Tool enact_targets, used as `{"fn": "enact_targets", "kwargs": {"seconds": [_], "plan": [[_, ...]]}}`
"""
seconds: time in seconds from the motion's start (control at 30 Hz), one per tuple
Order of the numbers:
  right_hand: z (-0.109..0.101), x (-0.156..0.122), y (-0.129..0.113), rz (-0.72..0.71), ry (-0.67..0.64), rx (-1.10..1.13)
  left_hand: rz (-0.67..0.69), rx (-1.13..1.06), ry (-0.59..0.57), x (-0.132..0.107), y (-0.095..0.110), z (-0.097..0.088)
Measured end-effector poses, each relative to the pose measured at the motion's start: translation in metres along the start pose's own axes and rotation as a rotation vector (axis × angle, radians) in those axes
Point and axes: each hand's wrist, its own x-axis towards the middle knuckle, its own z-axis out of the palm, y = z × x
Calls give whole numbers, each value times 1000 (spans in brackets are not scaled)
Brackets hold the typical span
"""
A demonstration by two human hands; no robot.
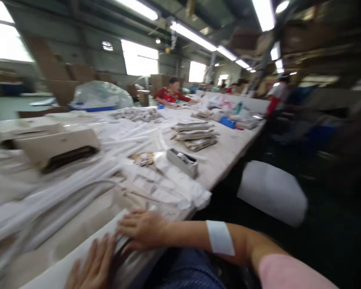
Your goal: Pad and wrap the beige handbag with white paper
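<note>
White sheet (64, 265) lies beneath the left hand (93, 263), splayed open; right hand (142, 229) at its far end, grip unclear through blur.

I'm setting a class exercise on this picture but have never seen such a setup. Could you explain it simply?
You are seeing a person's two bare hands at work, with no machine. The one picture comes from a camera worn on that person's head, looking forward and down. The left hand lies flat on what looks like a white sheet; the right hand rests near its far end, and whether it grips anything is unclear. On the long table lie a folded stack and what may be a tape dispenser. Farther off is a person in red.
</note>
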Motion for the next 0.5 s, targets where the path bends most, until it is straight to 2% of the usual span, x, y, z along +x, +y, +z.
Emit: {"fn": "enact_targets", "kwargs": {"seconds": [0.03, 0.07, 0.13, 0.2, 0.33, 0.5], "plan": [[-3, 7, 7, 12, -30, 143, 21, 77, -183, -9, -3, -8], [-6, 17, 17, 57, -68, 264, 15, 160, -301, -15, -4, -13], [-5, 46, 42, 205, -137, 397, -11, 281, -408, -20, -5, -15], [2, 81, 63, 326, -221, 402, -49, 324, -424, -20, -3, -11], [27, 140, 78, 381, -361, 329, -91, 336, -396, -16, 5, -8], [51, 178, 81, 471, -534, 205, -126, 323, -346, -18, 8, -7]]}}
